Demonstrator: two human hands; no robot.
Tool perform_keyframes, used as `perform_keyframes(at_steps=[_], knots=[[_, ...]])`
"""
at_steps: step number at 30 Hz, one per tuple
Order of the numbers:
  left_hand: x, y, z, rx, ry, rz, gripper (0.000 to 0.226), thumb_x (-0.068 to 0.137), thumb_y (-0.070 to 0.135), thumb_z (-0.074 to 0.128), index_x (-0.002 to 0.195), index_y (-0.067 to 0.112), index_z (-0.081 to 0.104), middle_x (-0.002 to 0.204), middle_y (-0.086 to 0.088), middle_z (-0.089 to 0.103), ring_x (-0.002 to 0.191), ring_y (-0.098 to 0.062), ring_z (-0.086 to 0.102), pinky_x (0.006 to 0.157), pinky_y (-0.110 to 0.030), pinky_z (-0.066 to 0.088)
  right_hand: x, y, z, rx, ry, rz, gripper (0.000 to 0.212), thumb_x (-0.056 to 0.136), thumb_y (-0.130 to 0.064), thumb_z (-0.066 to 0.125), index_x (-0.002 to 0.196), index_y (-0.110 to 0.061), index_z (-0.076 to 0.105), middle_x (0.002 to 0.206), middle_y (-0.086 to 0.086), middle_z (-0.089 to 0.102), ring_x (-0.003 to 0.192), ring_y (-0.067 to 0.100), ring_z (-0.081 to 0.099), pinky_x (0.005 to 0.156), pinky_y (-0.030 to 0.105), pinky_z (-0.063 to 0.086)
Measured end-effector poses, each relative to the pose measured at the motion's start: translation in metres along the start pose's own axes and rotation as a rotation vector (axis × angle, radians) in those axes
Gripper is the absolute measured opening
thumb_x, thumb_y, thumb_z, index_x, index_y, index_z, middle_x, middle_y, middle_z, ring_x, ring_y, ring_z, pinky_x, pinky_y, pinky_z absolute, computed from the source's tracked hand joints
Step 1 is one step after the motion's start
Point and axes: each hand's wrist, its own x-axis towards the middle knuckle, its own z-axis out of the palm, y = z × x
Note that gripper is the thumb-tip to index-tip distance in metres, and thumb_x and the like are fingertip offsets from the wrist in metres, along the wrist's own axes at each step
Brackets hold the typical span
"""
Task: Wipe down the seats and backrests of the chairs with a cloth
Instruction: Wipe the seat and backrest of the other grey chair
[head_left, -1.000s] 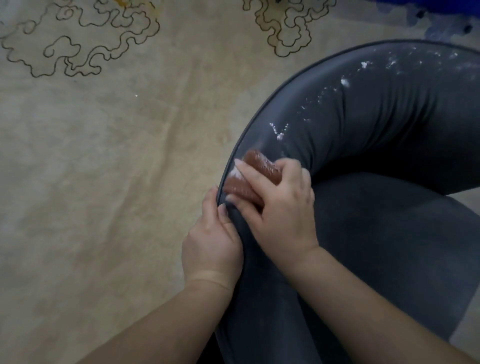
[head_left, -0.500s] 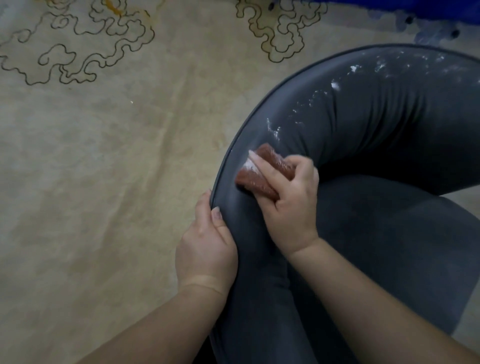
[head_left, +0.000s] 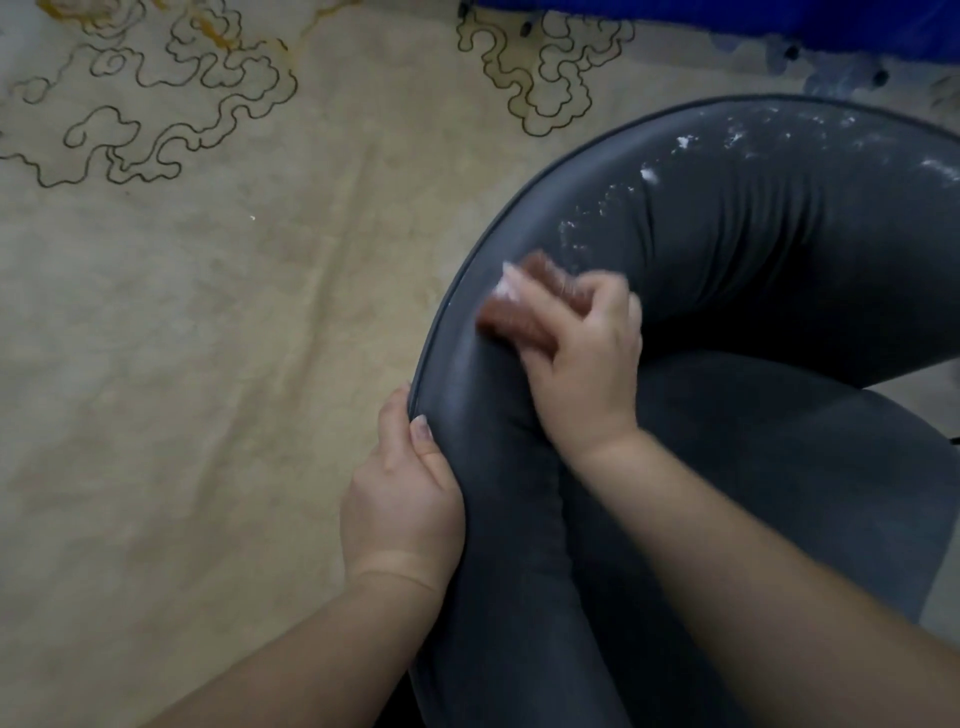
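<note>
A dark grey padded chair fills the right half of the view, its curved backrest (head_left: 727, 208) arching over the seat (head_left: 753, 467). White powdery specks (head_left: 649, 174) dot the top of the backrest. My right hand (head_left: 582, 358) presses a folded reddish-brown cloth (head_left: 511, 312) against the backrest's left curve, fingers curled over it; hand and cloth are blurred. My left hand (head_left: 405, 493) grips the backrest's piped outer edge lower down, thumb on the padding, fingers hidden behind the rim.
A beige carpet (head_left: 208, 364) with dark scroll outlines (head_left: 171, 104) covers the floor left of and beyond the chair. A blue thing (head_left: 779, 21) runs along the top right edge.
My right hand has slid the cloth up along the backrest's curve toward the white specks. My left hand has kept its hold on the rim.
</note>
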Motion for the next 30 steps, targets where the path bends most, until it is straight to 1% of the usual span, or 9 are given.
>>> perform_keyframes(at_steps=[3, 5, 9, 12, 18, 20, 24, 27, 30], knots=[[0.0, -0.001, 0.0, -0.016, -0.013, -0.001, 0.044, 0.097, 0.034, 0.029, 0.138, 0.027, 0.044, 0.085, -0.015, 0.067, 0.076, -0.039, 0.058, 0.063, -0.034, 0.035, 0.056, 0.001, 0.002, -0.045, 0.066, 0.128, 0.044, 0.088, -0.037, 0.064, 0.13, -0.047, 0.055, 0.115, 0.006, 0.043, 0.106, 0.029, 0.041, 0.095, 0.045, 0.041], [0.001, -0.002, 0.001, -0.014, -0.009, -0.003, 0.043, 0.098, 0.033, 0.031, 0.138, 0.026, 0.045, 0.086, -0.015, 0.067, 0.077, -0.04, 0.059, 0.063, -0.034, 0.033, 0.056, -0.004, 0.005, -0.01, 0.055, 0.169, 0.041, 0.089, -0.042, 0.062, 0.129, -0.048, 0.055, 0.115, 0.004, 0.042, 0.107, 0.027, 0.042, 0.095, 0.045, 0.041], [0.0, -0.001, -0.001, -0.027, 0.01, 0.037, 0.042, 0.097, 0.029, 0.034, 0.136, 0.021, 0.049, 0.089, -0.02, 0.068, 0.078, -0.043, 0.06, 0.061, -0.034, 0.033, -0.018, -0.02, 0.0, 0.024, -0.035, -0.022, 0.041, 0.083, -0.033, 0.064, 0.123, -0.042, 0.063, 0.104, 0.006, 0.047, 0.093, 0.031, 0.048, 0.081, 0.045, 0.045], [0.002, 0.0, 0.0, -0.025, -0.008, 0.032, 0.046, 0.095, 0.033, 0.03, 0.136, 0.023, 0.047, 0.09, -0.019, 0.068, 0.078, -0.043, 0.06, 0.062, -0.036, 0.036, -0.011, -0.018, -0.006, -0.051, -0.105, -0.087, 0.037, 0.079, -0.03, 0.068, 0.115, -0.039, 0.068, 0.103, 0.008, 0.05, 0.092, 0.033, 0.047, 0.078, 0.044, 0.043], [0.001, -0.003, 0.001, -0.027, 0.001, 0.018, 0.044, 0.097, 0.034, 0.031, 0.137, 0.026, 0.046, 0.092, -0.017, 0.069, 0.081, -0.041, 0.061, 0.063, -0.034, 0.036, 0.057, -0.036, 0.01, -0.229, -0.192, -0.032, 0.027, 0.086, -0.053, 0.06, 0.111, -0.043, 0.065, 0.115, 0.003, 0.042, 0.11, 0.028, 0.039, 0.091, 0.041, 0.036], [0.001, -0.001, 0.0, -0.023, -0.009, 0.025, 0.046, 0.095, 0.035, 0.03, 0.136, 0.025, 0.046, 0.093, -0.018, 0.069, 0.081, -0.042, 0.061, 0.064, -0.037, 0.039, 0.036, -0.039, 0.009, -0.214, -0.228, -0.074, 0.03, 0.082, -0.059, 0.062, 0.107, -0.042, 0.067, 0.112, 0.002, 0.043, 0.105, 0.027, 0.041, 0.085, 0.04, 0.038], [0.003, 0.0, -0.002, -0.021, -0.03, 0.032, 0.046, 0.095, 0.035, 0.029, 0.137, 0.027, 0.045, 0.096, -0.016, 0.069, 0.083, -0.042, 0.061, 0.066, -0.04, 0.044, 0.008, -0.042, 0.005, -0.214, -0.248, -0.204, 0.028, 0.078, -0.054, 0.067, 0.103, -0.04, 0.068, 0.104, 0.002, 0.046, 0.098, 0.027, 0.043, 0.075, 0.036, 0.034], [0.002, 0.0, -0.002, -0.018, -0.033, 0.026, 0.048, 0.095, 0.036, 0.028, 0.138, 0.027, 0.044, 0.099, -0.016, 0.069, 0.085, -0.041, 0.062, 0.072, -0.043, 0.049, 0.05, -0.043, 0.014, -0.29, -0.209, -0.137, 0.032, 0.082, -0.059, 0.062, 0.107, -0.04, 0.067, 0.113, 0.002, 0.044, 0.108, 0.028, 0.041, 0.085, 0.039, 0.037], [0.001, -0.001, 0.0, -0.021, -0.015, 0.026, 0.047, 0.095, 0.035, 0.029, 0.139, 0.026, 0.045, 0.098, -0.014, 0.07, 0.086, -0.04, 0.062, 0.071, -0.038, 0.046, 0.081, -0.044, 0.02, -0.3, -0.17, 0.008, 0.035, 0.083, -0.062, 0.059, 0.107, -0.038, 0.067, 0.117, 0.002, 0.042, 0.113, 0.028, 0.039, 0.09, 0.04, 0.034]])
